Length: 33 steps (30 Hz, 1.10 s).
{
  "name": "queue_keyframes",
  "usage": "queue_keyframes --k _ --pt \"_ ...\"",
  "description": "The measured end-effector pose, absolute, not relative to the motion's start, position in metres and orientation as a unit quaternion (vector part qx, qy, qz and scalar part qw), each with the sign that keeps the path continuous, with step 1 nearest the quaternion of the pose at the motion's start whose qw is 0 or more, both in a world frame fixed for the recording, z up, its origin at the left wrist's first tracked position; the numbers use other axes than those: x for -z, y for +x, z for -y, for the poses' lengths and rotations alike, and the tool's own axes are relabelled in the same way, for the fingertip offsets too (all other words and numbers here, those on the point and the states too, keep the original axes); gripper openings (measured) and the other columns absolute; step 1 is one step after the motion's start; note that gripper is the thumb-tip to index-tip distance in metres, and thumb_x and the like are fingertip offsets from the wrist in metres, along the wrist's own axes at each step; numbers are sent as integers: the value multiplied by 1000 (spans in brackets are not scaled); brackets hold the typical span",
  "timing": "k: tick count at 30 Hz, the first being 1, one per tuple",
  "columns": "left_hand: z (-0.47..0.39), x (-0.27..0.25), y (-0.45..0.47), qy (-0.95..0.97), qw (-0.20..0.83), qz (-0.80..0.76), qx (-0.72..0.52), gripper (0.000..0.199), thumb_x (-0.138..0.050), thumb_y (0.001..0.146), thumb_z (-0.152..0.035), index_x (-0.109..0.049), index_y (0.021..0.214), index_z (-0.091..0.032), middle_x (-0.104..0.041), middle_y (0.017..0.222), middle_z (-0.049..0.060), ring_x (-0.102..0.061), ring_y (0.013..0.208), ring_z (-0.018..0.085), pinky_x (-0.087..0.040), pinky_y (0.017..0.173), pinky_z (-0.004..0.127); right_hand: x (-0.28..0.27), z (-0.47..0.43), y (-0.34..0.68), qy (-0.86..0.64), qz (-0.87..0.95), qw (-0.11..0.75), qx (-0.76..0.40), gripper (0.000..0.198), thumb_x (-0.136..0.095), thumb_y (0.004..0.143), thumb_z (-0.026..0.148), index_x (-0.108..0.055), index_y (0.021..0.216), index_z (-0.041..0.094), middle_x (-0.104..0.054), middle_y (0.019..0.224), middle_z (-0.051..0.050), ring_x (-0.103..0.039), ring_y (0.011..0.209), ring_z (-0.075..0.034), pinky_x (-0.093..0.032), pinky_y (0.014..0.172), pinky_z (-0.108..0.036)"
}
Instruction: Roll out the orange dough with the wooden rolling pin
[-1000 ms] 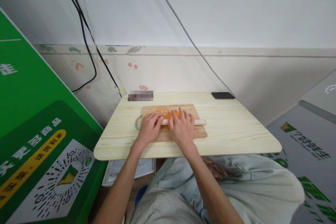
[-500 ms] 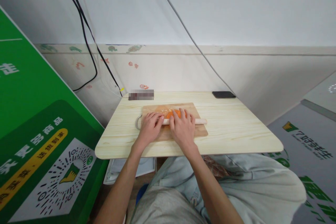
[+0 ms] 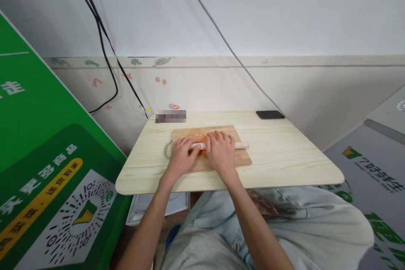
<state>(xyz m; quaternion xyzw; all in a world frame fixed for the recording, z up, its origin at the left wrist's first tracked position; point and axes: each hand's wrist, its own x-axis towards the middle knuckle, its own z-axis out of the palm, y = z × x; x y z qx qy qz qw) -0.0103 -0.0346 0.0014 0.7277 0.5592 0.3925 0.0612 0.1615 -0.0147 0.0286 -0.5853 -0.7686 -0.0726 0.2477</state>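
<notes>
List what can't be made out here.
In the head view:
Left end of the rolling pin: hidden by the left hand.
Outline of the orange material: partly covered by the right hand and rolling pin.
Object at the back left of the table: pixelated.
White tray: partly hidden by table.

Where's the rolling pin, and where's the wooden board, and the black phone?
Rolling pin [image 3: 242,145]: head view, on its bare right end.
Wooden board [image 3: 242,158]: head view, near its lower right corner.
Black phone [image 3: 270,114]: head view, middle of its dark top.
</notes>
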Motion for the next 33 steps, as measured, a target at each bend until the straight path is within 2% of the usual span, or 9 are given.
queue_keyframes --k 5,8,13,20,23,29,33 --pt "35 -2 -10 730 47 -556 -395 18 -61 107 -31 -77 110 -24 -81 114 6 -71 111 27 -54 104 47 -9 38 164 -585 748 302 82 42 -40 116 34 -74 138 22 -72 148 -12 -55 143 -31 -26 125 -53" --pt "35 -2 -10 731 49 -554 -396 18 -61 107 -31 -77 112 -24 -81 115 6 -71 112 27 -53 106 46 -5 42 165 -585 745 309 92 44 -41 116 35 -71 145 21 -70 152 -13 -53 148 -32 -26 125 -53" --pt "34 -1 -10 727 50 -558 -396 18 -60 107 -30 -77 109 -25 -81 113 5 -71 110 27 -53 105 47 -14 28 163 -589 754 277 86 40 -45 115 35 -79 130 22 -69 152 -16 -57 141 -34 -32 120 -54" --pt "34 0 -10 726 53 -564 -390 17 -64 105 -30 -77 115 -24 -80 117 7 -70 116 29 -53 109 50 -32 6 159 -590 770 233 69 35 -46 114 32 -79 115 23 -79 130 -13 -65 124 -31 -36 111 -50" --pt "35 0 -10 727 52 -563 -390 16 -64 105 -30 -77 113 -25 -80 117 7 -70 115 28 -53 109 50 -30 9 160 -588 769 242 68 34 -45 114 32 -78 116 23 -79 131 -13 -64 127 -31 -35 113 -50" --pt "35 0 -9 727 42 -560 -395 15 -64 105 -31 -77 108 -24 -81 115 7 -71 111 28 -54 106 49 -11 33 165 -584 755 287 78 41 -41 116 35 -76 130 20 -73 146 -14 -59 142 -30 -22 129 -52" --pt "35 -2 -9 728 47 -560 -393 17 -62 106 -31 -77 109 -25 -81 115 6 -71 112 28 -53 107 49 -9 34 166 -580 756 293 78 42 -41 116 36 -76 134 20 -72 148 -14 -58 142 -29 -22 130 -52"
